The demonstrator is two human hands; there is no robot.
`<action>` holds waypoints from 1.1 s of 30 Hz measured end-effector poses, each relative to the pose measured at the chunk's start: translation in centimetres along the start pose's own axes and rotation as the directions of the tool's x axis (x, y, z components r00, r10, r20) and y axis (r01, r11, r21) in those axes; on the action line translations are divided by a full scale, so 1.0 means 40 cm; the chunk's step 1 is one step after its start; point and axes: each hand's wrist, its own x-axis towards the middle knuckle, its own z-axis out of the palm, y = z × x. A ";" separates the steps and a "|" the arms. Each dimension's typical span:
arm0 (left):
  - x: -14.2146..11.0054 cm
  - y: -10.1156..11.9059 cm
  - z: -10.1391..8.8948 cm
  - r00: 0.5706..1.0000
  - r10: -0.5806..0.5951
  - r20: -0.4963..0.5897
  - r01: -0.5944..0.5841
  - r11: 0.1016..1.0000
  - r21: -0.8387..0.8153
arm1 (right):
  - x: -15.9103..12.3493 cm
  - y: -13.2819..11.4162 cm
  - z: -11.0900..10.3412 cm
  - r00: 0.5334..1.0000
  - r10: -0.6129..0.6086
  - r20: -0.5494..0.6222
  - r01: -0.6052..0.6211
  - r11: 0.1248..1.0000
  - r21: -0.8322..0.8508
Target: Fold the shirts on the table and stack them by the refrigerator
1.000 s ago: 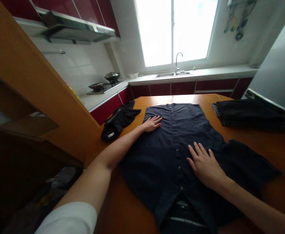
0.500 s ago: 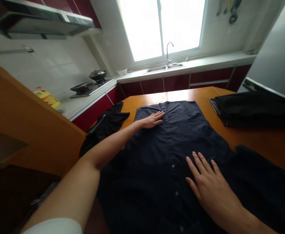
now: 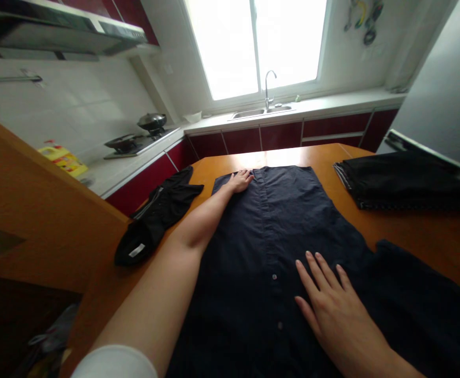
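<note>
A dark navy button-up shirt (image 3: 296, 210) lies spread out over the wooden table (image 3: 214, 163), its button line running away from me and one sleeve stretched to the right. My left hand (image 3: 241, 181) rests on the cloth close to the shirt's far edge, left of the button line, fingers extended. Flat on the nearer part, just right of the buttons, is my right hand (image 3: 332, 299), with its fingers spread. Neither hand grips the fabric. The near end of the shirt runs out of view at the bottom.
A black garment with a white label (image 3: 155, 215) lies on the table's left side. Folded dark clothes (image 3: 407, 181) are stacked at the right. Beyond are a sink (image 3: 249, 113), a stove with a pot (image 3: 152, 122), and a yellow jug (image 3: 62, 159) on the counter.
My left hand has slid away from me and slightly left, up to the shirt's far edge. My right hand has stayed in about the same place on the cloth.
</note>
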 end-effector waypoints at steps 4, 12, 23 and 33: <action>-0.068 0.075 0.021 0.991 0.124 -0.051 -0.125 0.992 -0.007 | 0.003 0.000 0.002 1.000 -0.014 -0.008 0.014 1.000 -0.012; -0.179 -0.016 0.026 0.990 -0.135 0.049 0.135 0.991 -0.009 | 0.007 0.002 0.005 0.999 -0.035 -0.028 0.033 0.997 -0.067; -0.210 -0.013 0.015 0.999 -0.040 0.010 0.040 0.999 -0.005 | 0.016 0.003 -0.009 1.000 -0.028 0.007 0.028 0.997 -0.071; -0.403 -0.027 -0.062 0.989 -0.145 -0.038 0.143 0.988 -0.050 | 0.016 0.017 -0.005 0.999 -0.045 0.024 0.046 0.997 -0.069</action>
